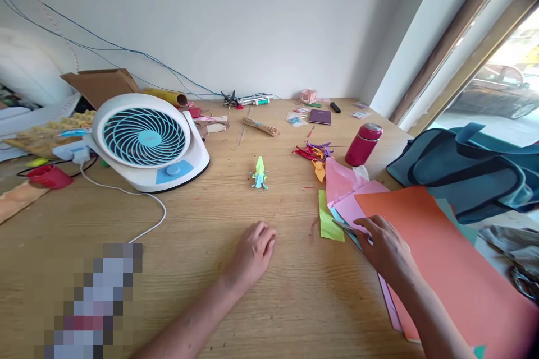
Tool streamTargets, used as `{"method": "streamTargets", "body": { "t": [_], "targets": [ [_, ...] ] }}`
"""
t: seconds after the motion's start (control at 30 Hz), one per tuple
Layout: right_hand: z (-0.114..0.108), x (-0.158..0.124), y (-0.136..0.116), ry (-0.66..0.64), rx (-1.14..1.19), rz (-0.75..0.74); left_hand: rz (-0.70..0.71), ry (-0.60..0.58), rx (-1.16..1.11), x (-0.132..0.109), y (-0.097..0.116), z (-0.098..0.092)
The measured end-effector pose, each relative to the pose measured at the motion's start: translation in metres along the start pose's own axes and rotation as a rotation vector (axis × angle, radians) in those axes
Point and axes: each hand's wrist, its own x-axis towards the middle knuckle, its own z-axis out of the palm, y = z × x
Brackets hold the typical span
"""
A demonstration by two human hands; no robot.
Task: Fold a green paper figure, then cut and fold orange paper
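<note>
My left hand (254, 251) rests on the wooden table (202, 224) with its fingers curled loosely under, holding nothing I can see. My right hand (385, 247) lies on a stack of coloured paper sheets, its fingertips on the edge of the pink sheets (351, 202) beside a large orange sheet (446, 258). A yellow-green sheet (329, 221) sticks out at the stack's left. A small folded paper figure (259, 174) in green and blue stands in the middle of the table, well beyond both hands.
A white and blue desk fan (147, 140) with a white cable stands at the left. A red flask (362, 145), coloured paper scraps (314, 152), a bundle of sticks (260, 125) and a purple notebook (320, 116) lie farther back. A teal bag (467, 171) sits at the right.
</note>
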Motion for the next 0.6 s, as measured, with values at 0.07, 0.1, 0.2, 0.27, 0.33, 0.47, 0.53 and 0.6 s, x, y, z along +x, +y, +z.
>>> {"method": "streamTargets", "body": {
  "t": [0.07, 0.1, 0.2, 0.27, 0.33, 0.47, 0.53, 0.6],
  "targets": [
    [-0.002, -0.004, 0.007, -0.054, -0.032, 0.026, -0.004, -0.028, -0.013, -0.007, 0.006, 0.002],
    [-0.004, -0.006, 0.009, -0.085, -0.047, 0.032, -0.019, -0.028, -0.030, -0.008, 0.007, 0.002],
    [-0.009, -0.012, 0.013, -0.150, -0.081, 0.061, -0.053, -0.024, -0.088, -0.007, 0.005, 0.000],
    [-0.013, -0.014, 0.016, -0.169, -0.109, 0.105, -0.058, -0.036, -0.096, -0.005, 0.003, -0.001],
    [-0.014, -0.016, 0.020, -0.188, -0.141, 0.160, -0.060, -0.045, -0.094, -0.005, 0.003, -0.001],
    [-0.012, -0.018, 0.033, -0.220, -0.122, 0.171, -0.064, -0.037, -0.105, -0.006, 0.001, 0.001],
    [-0.010, -0.017, 0.037, -0.229, -0.097, 0.145, -0.066, -0.038, -0.111, -0.006, 0.000, 0.002],
    [-0.010, -0.015, 0.038, -0.242, -0.097, 0.152, -0.066, -0.042, -0.123, -0.006, 0.000, 0.002]
  ]
}}
